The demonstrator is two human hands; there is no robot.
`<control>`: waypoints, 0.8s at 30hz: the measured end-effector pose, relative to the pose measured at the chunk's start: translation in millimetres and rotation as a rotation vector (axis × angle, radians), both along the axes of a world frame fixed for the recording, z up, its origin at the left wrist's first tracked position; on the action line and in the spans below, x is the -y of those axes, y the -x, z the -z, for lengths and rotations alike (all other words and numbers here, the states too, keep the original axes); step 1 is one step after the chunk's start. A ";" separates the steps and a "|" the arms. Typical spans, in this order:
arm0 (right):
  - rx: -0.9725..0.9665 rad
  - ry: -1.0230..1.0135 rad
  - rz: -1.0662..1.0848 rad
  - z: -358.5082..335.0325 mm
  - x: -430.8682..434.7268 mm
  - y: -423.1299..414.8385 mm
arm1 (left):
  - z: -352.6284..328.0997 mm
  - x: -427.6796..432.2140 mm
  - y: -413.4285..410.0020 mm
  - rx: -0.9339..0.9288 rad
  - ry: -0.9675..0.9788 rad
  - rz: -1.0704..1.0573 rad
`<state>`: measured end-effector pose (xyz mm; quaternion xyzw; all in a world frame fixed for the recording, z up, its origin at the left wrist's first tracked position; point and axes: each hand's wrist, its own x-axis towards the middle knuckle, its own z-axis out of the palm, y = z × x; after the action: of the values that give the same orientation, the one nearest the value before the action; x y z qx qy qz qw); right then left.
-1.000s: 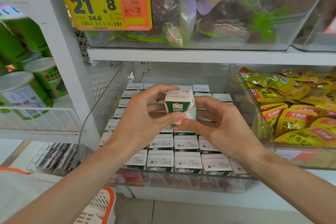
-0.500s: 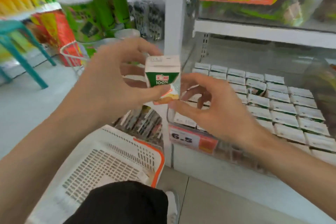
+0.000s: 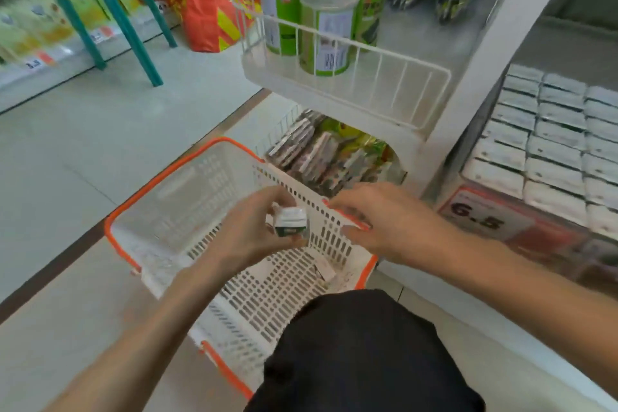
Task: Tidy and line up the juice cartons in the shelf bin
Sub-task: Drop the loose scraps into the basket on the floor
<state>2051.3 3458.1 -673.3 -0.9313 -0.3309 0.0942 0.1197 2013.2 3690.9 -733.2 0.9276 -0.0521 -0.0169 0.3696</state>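
Observation:
My left hand (image 3: 249, 227) grips a small white and green juice carton (image 3: 290, 221) and holds it inside a white shopping basket (image 3: 207, 177) with an orange rim on the floor. My right hand (image 3: 384, 221) hovers over the basket's right rim with relaxed fingers and holds nothing. Rows of juice cartons (image 3: 548, 140) stand upright in the clear shelf bin (image 3: 521, 227) at the right, behind a red 6.5 price tag (image 3: 478, 214). Another small carton (image 3: 324, 269) lies in the basket's near corner.
A wire shelf (image 3: 351, 77) with green cans stands above the basket. Snack packets (image 3: 321, 150) fill the rack below it. A teal stool (image 3: 100, 0) stands on the floor at the far left. My dark-clothed knee (image 3: 361, 354) is in front of the basket.
The view swung left and down from the bin to the floor basket. My left hand carried the carton down into the basket. My right hand let go of it and opened.

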 end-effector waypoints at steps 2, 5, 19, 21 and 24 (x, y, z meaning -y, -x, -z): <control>-0.024 0.057 0.017 18.7 2.2 -3.2 | 52.2 2.3 -9.5 -0.066 -0.117 0.064; -0.073 0.084 0.073 38.4 9.0 -7.6 | 125.0 11.1 -16.8 -0.204 -0.262 0.165; -0.166 0.084 0.171 66.0 18.5 -6.9 | 248.5 16.0 -2.0 -0.342 -0.209 0.178; -0.164 0.076 0.174 63.2 17.3 -6.5 | 250.3 15.9 2.7 -0.338 -0.181 0.175; -0.179 0.056 0.179 60.4 14.3 -5.2 | 251.0 15.8 6.5 -0.350 -0.147 0.197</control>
<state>2056.4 3443.8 -733.6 -0.9479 -0.2318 0.1750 0.1307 2006.7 3675.1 -984.3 0.9255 -0.0761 -0.2175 0.3007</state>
